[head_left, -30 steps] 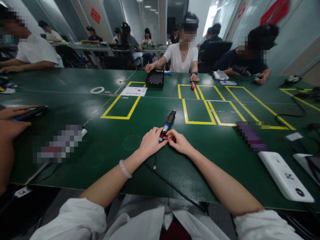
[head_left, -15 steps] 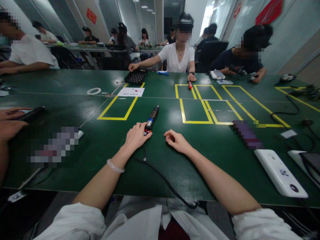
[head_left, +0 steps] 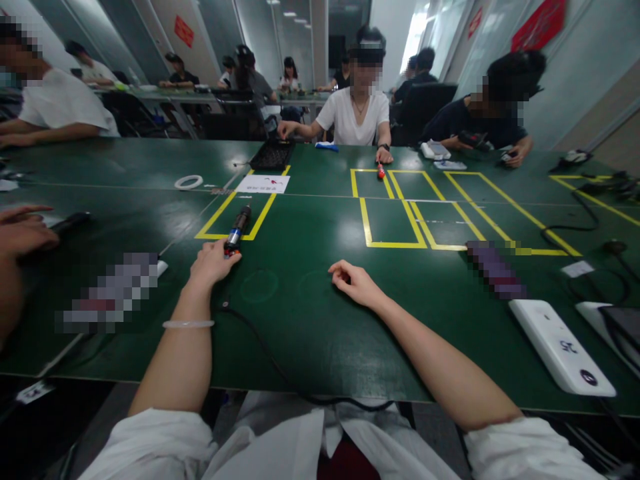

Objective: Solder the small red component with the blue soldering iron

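Corded tool, dark-bodied with a blue band and a red rear end, is seen lying on the green table, pointing away from the wearer. Its front part is laid across the near yellow line of the left taped rectangle. The red rear end is pinched by the left hand, fingertips closed around it and palm lowered to the table. A pale bracelet is worn on that wrist. A black cable is traced from beside the left wrist back over the table edge toward the wearer. The right hand is rested on the table well apart from the tool, fingers loosely curled inward, nothing held. Beyond the taped rectangle a white sheet is noted, with a white ring to its left. A black tray is touched by the person seated opposite. At far left a co-worker's hand is placed near a dark object. To the right a white device is laid near the table edge.
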`<state>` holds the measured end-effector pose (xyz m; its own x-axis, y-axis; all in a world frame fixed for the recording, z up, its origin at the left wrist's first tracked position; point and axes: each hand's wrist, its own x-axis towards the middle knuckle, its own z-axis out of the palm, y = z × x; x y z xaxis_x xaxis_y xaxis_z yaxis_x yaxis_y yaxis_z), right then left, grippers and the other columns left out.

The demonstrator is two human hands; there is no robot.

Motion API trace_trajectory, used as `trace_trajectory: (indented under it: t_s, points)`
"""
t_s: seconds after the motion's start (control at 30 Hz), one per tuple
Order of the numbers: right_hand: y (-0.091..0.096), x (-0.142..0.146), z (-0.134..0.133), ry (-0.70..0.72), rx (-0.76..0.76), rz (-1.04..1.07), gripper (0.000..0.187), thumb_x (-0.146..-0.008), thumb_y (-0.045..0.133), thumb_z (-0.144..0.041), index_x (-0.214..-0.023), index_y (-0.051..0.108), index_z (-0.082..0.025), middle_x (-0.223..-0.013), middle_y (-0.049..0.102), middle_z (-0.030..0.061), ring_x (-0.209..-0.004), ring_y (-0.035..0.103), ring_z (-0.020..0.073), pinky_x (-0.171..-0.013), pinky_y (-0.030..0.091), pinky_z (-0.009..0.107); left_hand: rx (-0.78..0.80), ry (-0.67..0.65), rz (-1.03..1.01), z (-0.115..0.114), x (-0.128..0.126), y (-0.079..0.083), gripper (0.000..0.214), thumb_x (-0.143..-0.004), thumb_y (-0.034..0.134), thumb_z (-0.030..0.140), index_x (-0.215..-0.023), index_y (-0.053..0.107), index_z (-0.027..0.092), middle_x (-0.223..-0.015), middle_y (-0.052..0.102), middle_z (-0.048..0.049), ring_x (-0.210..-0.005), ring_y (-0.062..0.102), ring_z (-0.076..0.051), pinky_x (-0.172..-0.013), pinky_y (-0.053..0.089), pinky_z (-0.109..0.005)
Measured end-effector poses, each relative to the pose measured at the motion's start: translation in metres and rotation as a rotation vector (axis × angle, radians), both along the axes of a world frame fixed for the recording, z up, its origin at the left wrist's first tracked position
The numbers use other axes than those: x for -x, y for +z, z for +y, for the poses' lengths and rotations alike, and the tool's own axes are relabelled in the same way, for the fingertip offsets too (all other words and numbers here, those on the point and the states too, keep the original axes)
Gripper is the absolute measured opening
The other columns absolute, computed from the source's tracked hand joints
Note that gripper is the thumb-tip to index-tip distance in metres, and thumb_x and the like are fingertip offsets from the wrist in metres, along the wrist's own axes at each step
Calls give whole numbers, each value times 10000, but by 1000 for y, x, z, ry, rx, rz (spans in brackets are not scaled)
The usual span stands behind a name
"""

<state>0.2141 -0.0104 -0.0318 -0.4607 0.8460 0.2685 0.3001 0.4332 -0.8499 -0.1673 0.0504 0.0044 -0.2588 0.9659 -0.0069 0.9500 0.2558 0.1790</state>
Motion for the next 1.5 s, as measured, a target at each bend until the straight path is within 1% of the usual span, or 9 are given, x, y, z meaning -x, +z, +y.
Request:
trace_trajectory:
  t_s: [0.2, 0.37, 0.63, 0.83, 1.13, 1.2, 1.27, 1.37, 1.5]
  points:
    - [-1, 0, 1, -2, -6, -9, 184, -861, 507, -205, -1035, 559, -173, -766, 577, -13, -663, 535, 112, -676, 431, 237, -24, -16, 98, -2, 22, -3, 643, -832, 532, 477, -1408, 407, 220, -1389, 444, -204, -1188, 497, -401, -920, 434, -491]
    - [-2, 0, 1, 1, -3, -9, 188, -865, 508, -202, -1042, 561, -170, -778, 587, -8, -669, 538, 113, -676, 430, 237, -114, -8, 121, -7, 13, 2, 569, -809, 579, 432, -1320, 475, 204, -1306, 511, -198, -1152, 524, -379, -892, 451, -465]
    - [1, 0, 0, 1, -3, -20, 188, -864, 510, -201, -1040, 568, -167, -780, 595, -6, -668, 542, 113, -673, 431, 236, -87, 54, 44, -8, 8, 7, 341, -838, 513, 439, -1082, 585, 212, -1228, 550, -159, -1067, 573, -345, -834, 472, -458]
    - [0, 0, 0, -1, -2, -31, 185, -862, 512, -207, -1033, 573, -169, -782, 604, -4, -667, 544, 116, -674, 433, 240, -128, 71, 78, -9, 3, 5, 325, -871, 462, 398, -1057, 614, 180, -1179, 575, -174, -1023, 573, -336, -816, 470, -441]
    - [-1, 0, 1, 4, -2, -23, 184, -866, 510, -214, -1033, 575, -168, -775, 601, -4, -664, 542, 115, -666, 430, 236, -366, 7, 41, -13, -20, 8, 328, -899, 441, 382, -1094, 609, 179, -1083, 632, -157, -987, 583, -319, -822, 452, -425]
    - [-1, 0, 1, 2, 0, -23, 185, -867, 508, -213, -1033, 574, -167, -779, 604, -2, -663, 543, 115, -662, 429, 235, -378, -70, -64, -11, -26, 6, 329, -896, 455, 399, -1095, 614, 191, -1021, 659, -118, -936, 606, -282, -811, 459, -386]
    - [-1, 0, 1, -1, -2, -24, 183, -866, 508, -212, -1031, 575, -168, -778, 602, -3, -667, 545, 115, -666, 430, 235, -366, -239, -218, -11, -37, 3, 333, -894, 466, 412, -1089, 622, 193, -989, 674, -85, -900, 619, -237, -811, 465, -339]
    - [-2, 0, 1, 0, -9, -27, 187, -864, 513, -212, -1035, 575, -168, -777, 598, -5, -675, 549, 116, -675, 433, 237, -321, -506, -411, -15, -64, -1, 353, -889, 485, 437, -1080, 639, 183, -1007, 672, -71, -887, 619, -195, -816, 468, -300]
    - [-2, -1, 1, 8, -11, -26, 220, -862, 510, -203, -1075, 553, -171, -786, 599, -8, -670, 549, 113, -677, 436, 236, -187, -724, -491, -28, -106, -3, 363, -892, 488, 454, -1080, 658, 194, -1002, 647, -66, -846, 604, -173, -768, 470, -291]
